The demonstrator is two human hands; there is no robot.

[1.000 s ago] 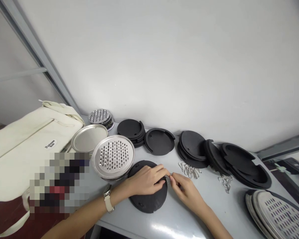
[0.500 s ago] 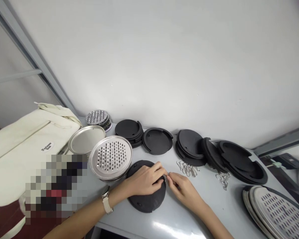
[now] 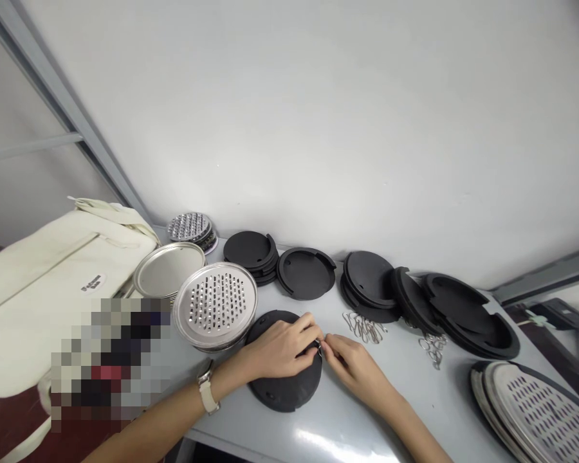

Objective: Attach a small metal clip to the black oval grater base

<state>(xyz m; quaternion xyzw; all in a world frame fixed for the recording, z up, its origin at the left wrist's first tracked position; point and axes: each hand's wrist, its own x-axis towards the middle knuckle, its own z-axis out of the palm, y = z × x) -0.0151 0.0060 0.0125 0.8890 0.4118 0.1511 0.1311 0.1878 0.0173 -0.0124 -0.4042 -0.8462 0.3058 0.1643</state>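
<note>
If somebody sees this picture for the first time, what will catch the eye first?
Near the table's front edge, the left hand presses on a black disc while the right hand pinches a small metal clip at its rim. Behind them, black discs line the wall, and a perforated steel plate shines on the left.

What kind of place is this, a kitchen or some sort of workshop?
Probably a small assembly or packing bench, not a kitchen. Identical parts lie in batches: stacks of black round discs, perforated metal grater plates and loose wire clips on a plain grey table.
</note>
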